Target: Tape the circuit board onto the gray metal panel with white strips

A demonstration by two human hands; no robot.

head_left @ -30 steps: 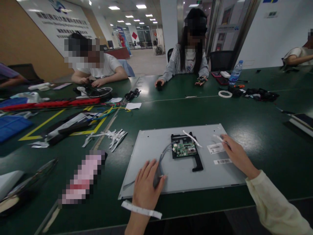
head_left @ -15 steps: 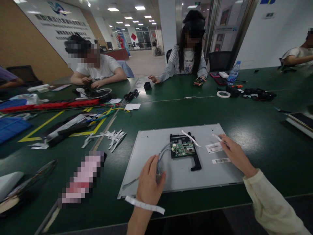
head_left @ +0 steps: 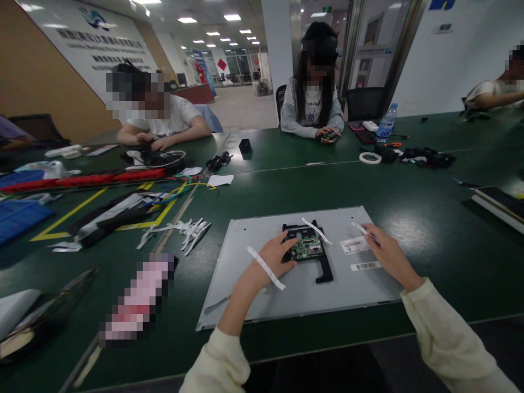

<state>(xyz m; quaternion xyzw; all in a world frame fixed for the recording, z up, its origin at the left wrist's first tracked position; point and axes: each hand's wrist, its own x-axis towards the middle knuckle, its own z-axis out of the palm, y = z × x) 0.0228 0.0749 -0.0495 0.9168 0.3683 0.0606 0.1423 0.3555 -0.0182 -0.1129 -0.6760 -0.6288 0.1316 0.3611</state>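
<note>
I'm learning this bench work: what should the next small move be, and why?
Probably carry the white strip at the right hand toward the circuit board: the left hand is at the board's left edge, while the strip, seemingly pinched, is apart from the board.

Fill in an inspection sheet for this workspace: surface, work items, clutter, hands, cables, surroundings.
Surface: green table, seamed.
Work items: gray panel lying flat; black frame and circuit board on it; one loose strip across the frame's top.
Clutter: white strips heaped left of the panel; tape roll farther off.
Hands: left hand at the frame's left side, fingers spread, contact unclear; right hand pinching a white strip.
Cables: gray cable on the panel, partly hidden; black cables bundled beyond.
Surroundings: people seated around; water bottle upright.
</note>
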